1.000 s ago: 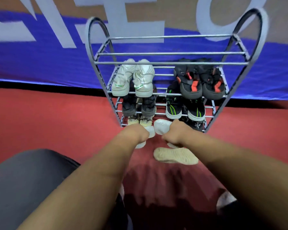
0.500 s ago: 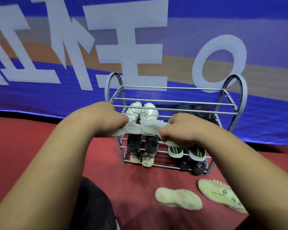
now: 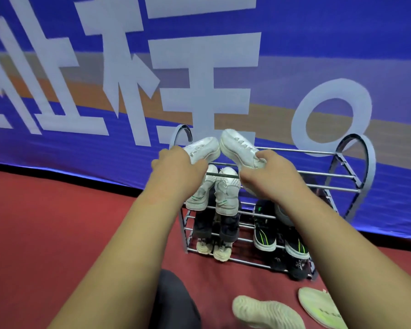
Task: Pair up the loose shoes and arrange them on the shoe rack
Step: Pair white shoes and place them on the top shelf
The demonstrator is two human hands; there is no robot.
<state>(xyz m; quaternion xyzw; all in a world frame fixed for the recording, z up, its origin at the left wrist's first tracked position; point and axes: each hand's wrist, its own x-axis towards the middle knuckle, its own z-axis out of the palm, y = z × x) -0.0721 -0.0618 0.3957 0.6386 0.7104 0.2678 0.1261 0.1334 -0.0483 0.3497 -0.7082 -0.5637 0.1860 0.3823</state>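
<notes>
Head view, landmark: the shoe rack (image 3: 330, 175), a wire frame standing on the red floor (image 3: 57, 233) against the blue banner (image 3: 294, 55).
Left hand (image 3: 176, 162): fingers curl round the heel end of the left white shoe (image 3: 203, 148), above the rack's top left corner.
Right hand (image 3: 268, 172): grips the heel end of the right white shoe (image 3: 237, 148), just right of the first.
Why held so: both toes tip up and away toward the banner and nearly touch. To my eye the matched pair is being lowered side by side, so it lands together on the rack's top tier.
Below the held shoes: a white pair (image 3: 214, 191) leans on the next tier, heels at its front rail. That seems to be the pattern to copy.
Lower right of the rack: a black pair with green stripes (image 3: 265, 233). Darker shoes sit on the tiers under it.
Loose, in front of the rack: a cream shoe (image 3: 266, 312) and a pale green-soled shoe (image 3: 318, 307) lie on the floor, not yet racked.
Edges: the left arch stands just behind the left shoe. The front top rail runs under both wrists.
Open room: the top rails lie bare right of the held pair, as far as the right arch. I judge there is space for another pair there.
</notes>
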